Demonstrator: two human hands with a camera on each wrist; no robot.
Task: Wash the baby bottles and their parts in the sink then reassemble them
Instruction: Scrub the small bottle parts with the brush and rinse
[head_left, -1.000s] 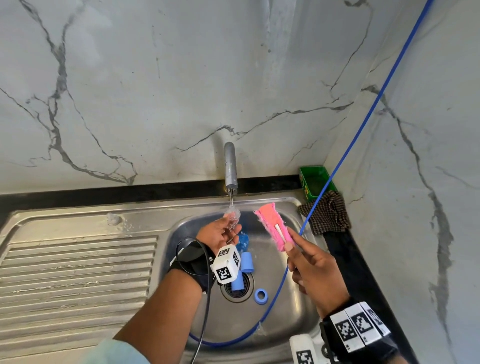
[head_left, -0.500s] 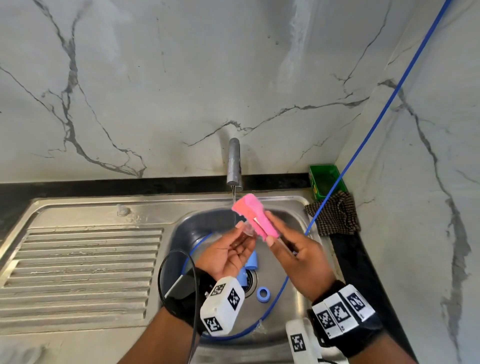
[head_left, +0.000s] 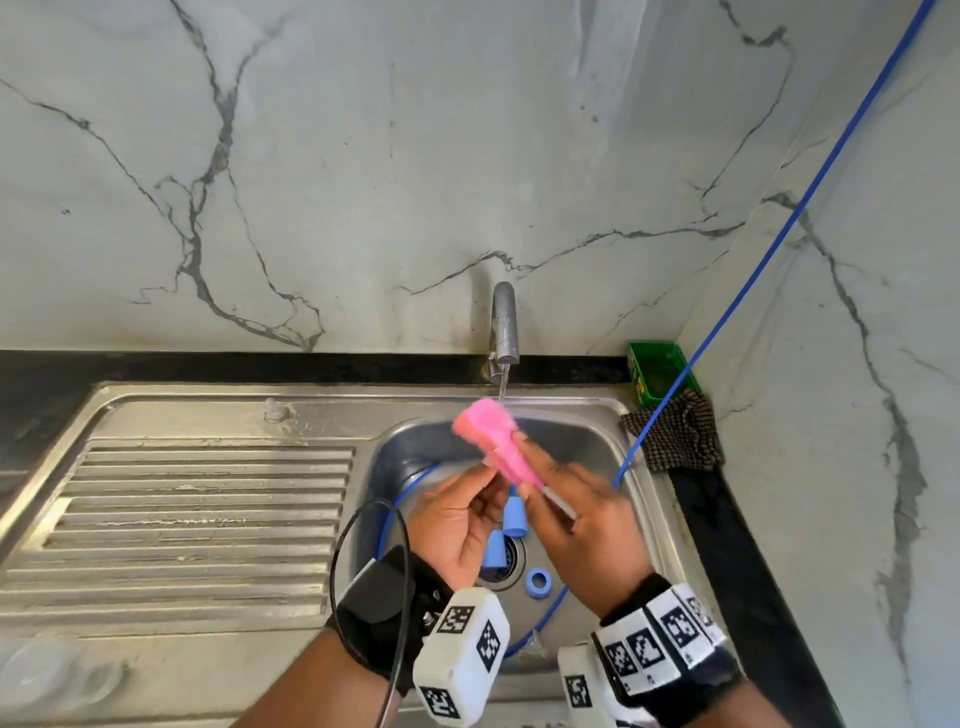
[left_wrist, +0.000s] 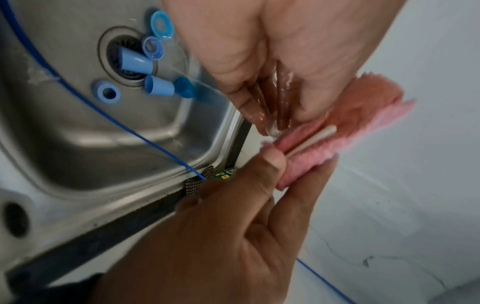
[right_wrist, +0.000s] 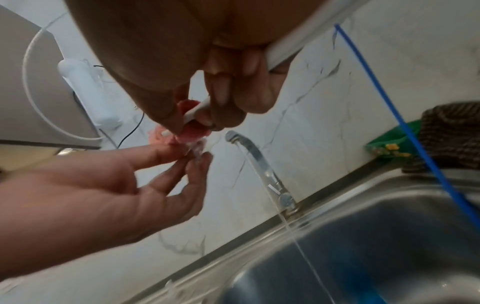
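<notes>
Nearest, the left hand (head_left: 457, 525) pinches a small clear teat (right_wrist: 195, 151) in its fingers (right_wrist: 182, 164). A moment ago it held the teat under the tap (head_left: 505, 322); now it has drawn back to meet the pink brush (head_left: 493, 439), whose white handle the right hand (head_left: 587, 525) grips with curled fingers. Rinsing has likely given way to scrubbing. Further off, blue bottle parts (left_wrist: 158, 88) lie round the drain of the sink (head_left: 395, 452), water still running.

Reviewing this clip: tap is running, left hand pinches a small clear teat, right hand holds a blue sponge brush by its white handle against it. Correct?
Not quite: the sponge brush is pink, not blue, as the head view shows. The rest stands: the tap runs, the left hand pinches the clear teat, and the right hand holds the brush by its white handle.
</notes>
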